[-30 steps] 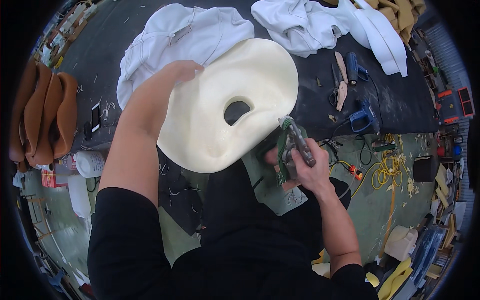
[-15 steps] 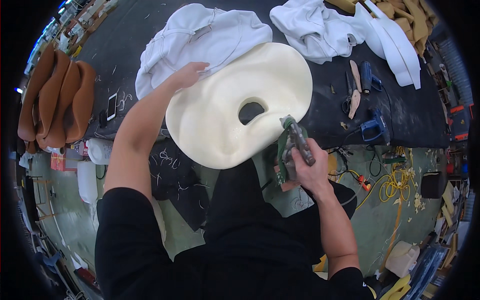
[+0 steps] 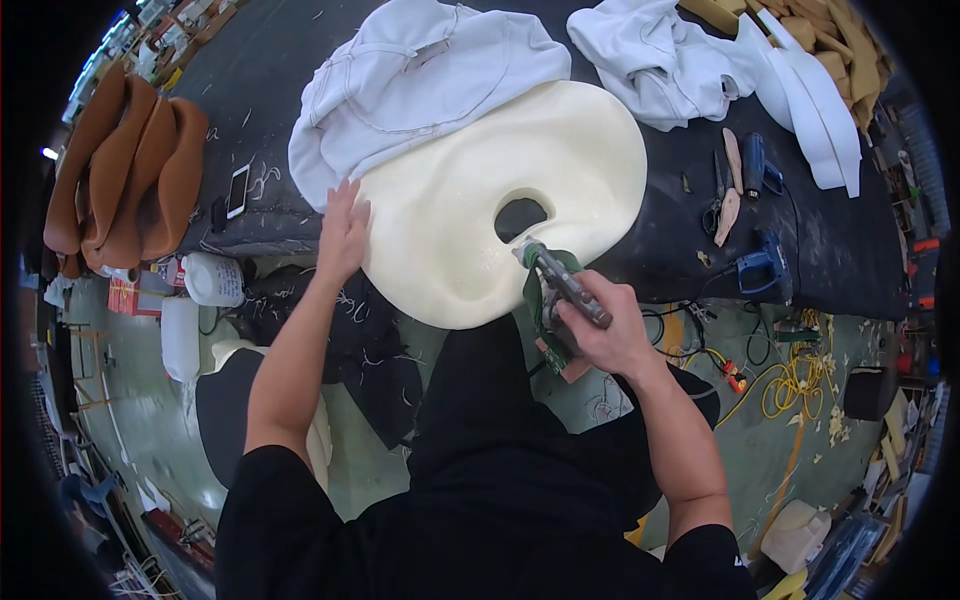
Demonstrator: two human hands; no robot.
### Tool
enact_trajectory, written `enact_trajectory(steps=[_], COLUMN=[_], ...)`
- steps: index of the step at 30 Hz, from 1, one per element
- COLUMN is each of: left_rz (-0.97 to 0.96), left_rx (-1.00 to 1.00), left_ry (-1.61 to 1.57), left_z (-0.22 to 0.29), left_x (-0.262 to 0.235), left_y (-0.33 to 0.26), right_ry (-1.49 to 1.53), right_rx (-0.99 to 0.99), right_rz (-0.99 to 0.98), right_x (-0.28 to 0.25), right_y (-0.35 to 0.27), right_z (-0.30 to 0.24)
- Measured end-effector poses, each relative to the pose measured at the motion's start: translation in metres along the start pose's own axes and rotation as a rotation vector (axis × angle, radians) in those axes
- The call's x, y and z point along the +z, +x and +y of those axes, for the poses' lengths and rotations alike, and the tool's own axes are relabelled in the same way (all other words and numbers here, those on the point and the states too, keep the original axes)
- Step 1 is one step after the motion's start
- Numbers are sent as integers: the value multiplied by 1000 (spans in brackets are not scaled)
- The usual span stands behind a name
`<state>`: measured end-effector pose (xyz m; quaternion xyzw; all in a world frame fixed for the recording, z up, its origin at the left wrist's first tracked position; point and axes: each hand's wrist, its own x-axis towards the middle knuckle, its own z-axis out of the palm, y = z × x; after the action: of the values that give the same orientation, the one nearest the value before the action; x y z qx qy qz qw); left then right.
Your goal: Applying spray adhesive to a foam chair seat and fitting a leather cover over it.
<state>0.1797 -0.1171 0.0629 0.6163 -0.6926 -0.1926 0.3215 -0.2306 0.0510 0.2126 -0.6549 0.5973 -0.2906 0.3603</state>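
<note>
A cream moulded foam seat cushion point(image 3: 430, 230) with an oval hole lies in front of me, its near edge over the table's front. My left hand point(image 3: 345, 230) rests at its left edge, fingers stretched out, holding nothing. My right hand point(image 3: 610, 325) is closed round a grey metal spray gun point(image 3: 565, 280) wrapped with green material. The gun's nozzle end is over the cushion, just below the hole. Whether it touches the foam I cannot tell. A white fabric cover point(image 3: 430, 80) lies against the cushion's far side.
More white fabric point(image 3: 660, 60) and white curved panels point(image 3: 800, 100) lie at the back right. Scissors point(image 3: 713, 205), a heat gun point(image 3: 755, 165) and a blue power tool point(image 3: 765, 265) sit to the right. Brown curved pieces point(image 3: 130, 170) and a phone point(image 3: 238, 190) are left. Yellow cable point(image 3: 795, 385) coils on the floor.
My left hand has come down from the white cover to the cushion's left edge. The spray gun in my right hand has moved left over the foam, nearer the hole.
</note>
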Motion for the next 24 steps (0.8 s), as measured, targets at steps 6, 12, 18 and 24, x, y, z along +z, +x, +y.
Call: enact_trajectory(steps=[6, 12, 18, 24], left_rz=[58, 95, 91, 96], left_rx=[-113, -131, -179, -243], left_ry=[-403, -379, -315, -337], left_z=[-24, -32, -14, -19], left_x=[27, 33, 37, 38], left_y=[-5, -2, 1, -19], right_ry=[39, -12, -41, 195], right_rx=[5, -23, -92, 11], right_rz=[-77, 86, -159, -20], right_x=[0, -2, -23, -32], right_y=[-5, -7, -11, -17], right_z=[-6, 8, 8, 11])
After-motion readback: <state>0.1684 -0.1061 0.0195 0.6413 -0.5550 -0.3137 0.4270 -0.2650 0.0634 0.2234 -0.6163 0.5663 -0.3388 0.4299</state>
